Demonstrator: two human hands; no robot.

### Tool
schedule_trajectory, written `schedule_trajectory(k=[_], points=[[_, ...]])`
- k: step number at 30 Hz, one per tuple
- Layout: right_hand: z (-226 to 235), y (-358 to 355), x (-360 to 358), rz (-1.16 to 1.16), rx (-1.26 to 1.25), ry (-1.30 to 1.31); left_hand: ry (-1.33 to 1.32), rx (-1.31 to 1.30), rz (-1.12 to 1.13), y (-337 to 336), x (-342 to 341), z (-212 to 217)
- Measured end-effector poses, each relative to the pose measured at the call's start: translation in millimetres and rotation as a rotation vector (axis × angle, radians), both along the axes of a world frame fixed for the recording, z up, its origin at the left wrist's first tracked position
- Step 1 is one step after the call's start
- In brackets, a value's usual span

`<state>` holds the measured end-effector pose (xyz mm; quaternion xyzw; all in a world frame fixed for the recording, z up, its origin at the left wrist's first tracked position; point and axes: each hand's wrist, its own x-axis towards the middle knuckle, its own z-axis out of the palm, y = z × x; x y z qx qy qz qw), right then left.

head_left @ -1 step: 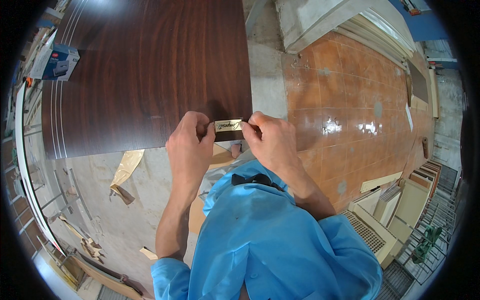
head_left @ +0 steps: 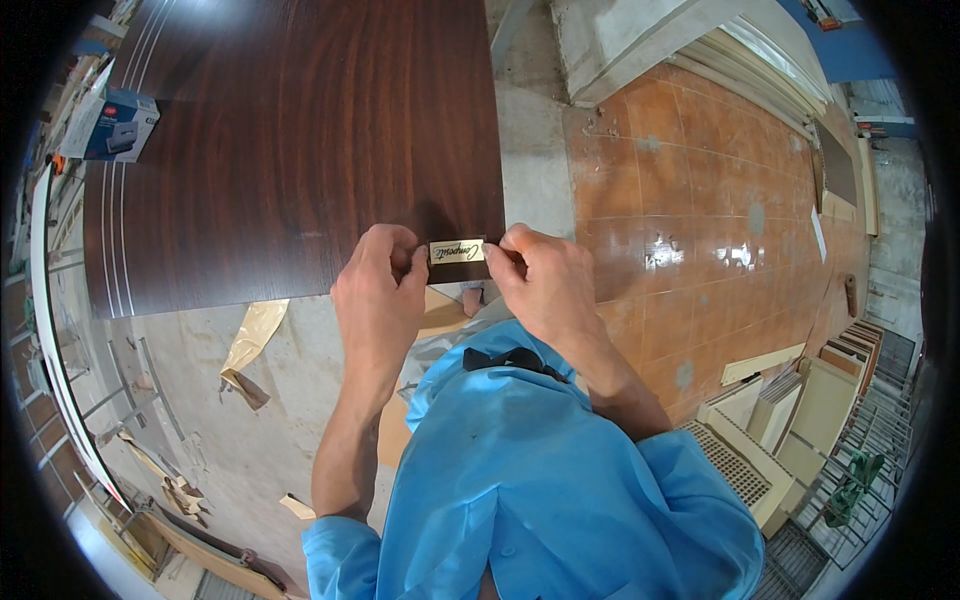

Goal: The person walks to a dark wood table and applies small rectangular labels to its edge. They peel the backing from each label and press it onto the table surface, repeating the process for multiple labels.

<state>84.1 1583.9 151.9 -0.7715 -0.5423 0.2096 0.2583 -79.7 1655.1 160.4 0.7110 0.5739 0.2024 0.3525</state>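
Note:
A small gold rectangular label point(head_left: 457, 250) with dark script is pinched at its two ends between my hands. My left hand point(head_left: 380, 290) holds its left end and my right hand point(head_left: 545, 285) holds its right end. The label sits at the near right corner of a large dark wood-grain panel point(head_left: 290, 140) lying flat below me. Whether the label touches the panel surface I cannot tell. My blue sleeves and shirt fill the lower middle of the view.
A blue and white box point(head_left: 112, 125) rests on the panel's far left part. Tan paper scraps point(head_left: 250, 340) lie on the grey concrete floor. Orange floor tiles point(head_left: 700, 200) spread to the right, with stacked pale boards point(head_left: 790, 400) at the lower right.

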Motion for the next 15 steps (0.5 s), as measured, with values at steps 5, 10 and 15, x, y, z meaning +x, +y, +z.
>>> schedule_trajectory(k=[5,10,15], points=[[-10,-5,7,-0.065,0.24,0.016,0.128,0.387,-0.123,-17,-9,-10],[-19,-7,6,0.218,0.384,-0.236,0.22,0.702,-0.304,-20,-17,-32],[-35,-7,-9,0.312,0.347,-0.214,0.302,0.626,-0.448,-16,-25,-43]])
